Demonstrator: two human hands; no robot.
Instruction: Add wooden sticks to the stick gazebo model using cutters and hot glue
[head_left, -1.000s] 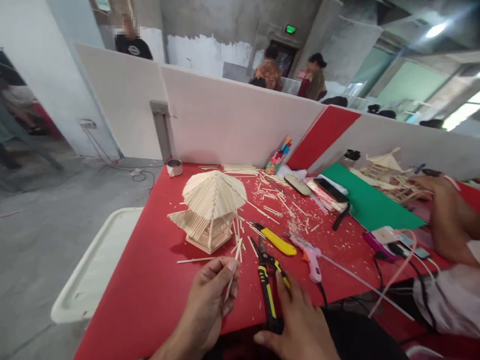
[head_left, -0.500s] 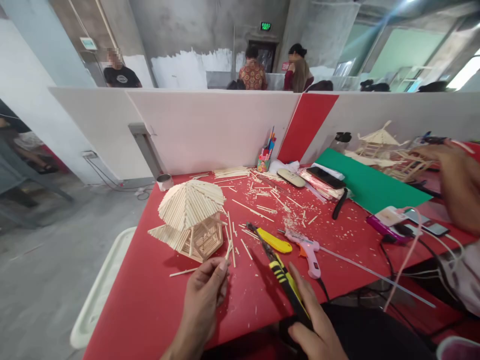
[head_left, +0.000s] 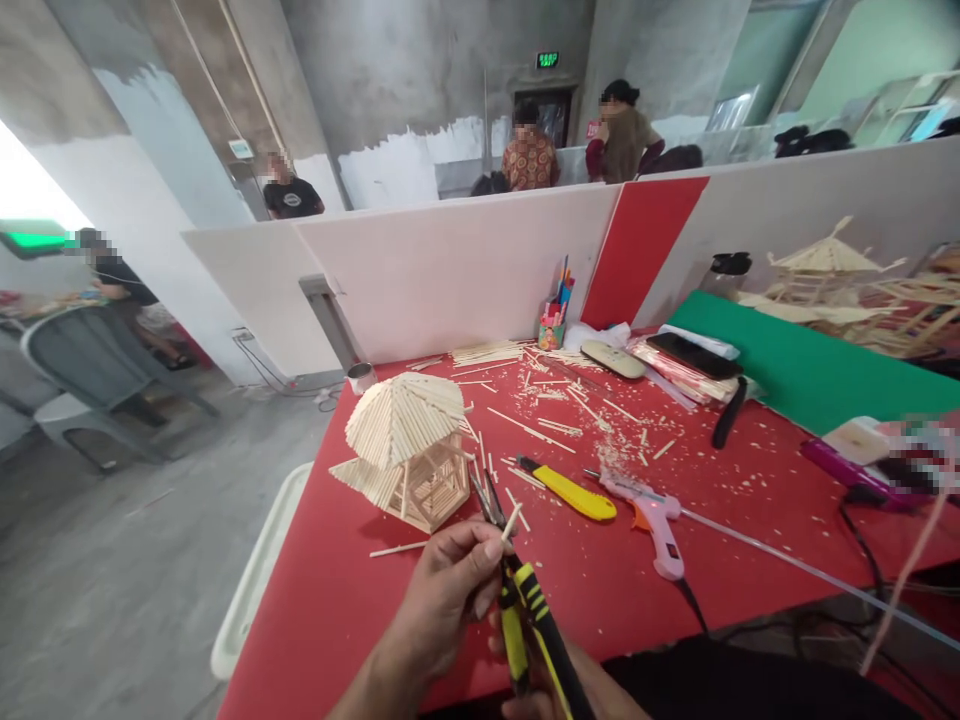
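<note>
Between the thumb and fingers of my left hand (head_left: 457, 575) is a short thin wooden stick (head_left: 512, 522), its tip pointing up and right. My right hand (head_left: 559, 680) grips black-and-yellow pliers (head_left: 534, 610) by the handles, which stand apart. The jaws lie right beside the stick and my left fingertips; whether they touch the stick I cannot tell. Just beyond my left hand stands a small pavilion model (head_left: 409, 440) built of sticks, with a pointed roof. A yellow utility knife (head_left: 574, 490) and a pink glue gun (head_left: 652, 515) lie to the right of the pliers.
Loose sticks (head_left: 487, 353) and shavings are scattered over the red tabletop (head_left: 300, 610). At the back are a pen cup (head_left: 551, 330), a pale oval case (head_left: 613, 360) and a metal can (head_left: 361, 377). A green board (head_left: 817, 360) lies right. The glue gun's cord trails off the front edge.
My right hand has brought the pliers left to the stick in my left hand, and the handles have spread. The view has swung left; the neighbour's arm at right is out of sight.
</note>
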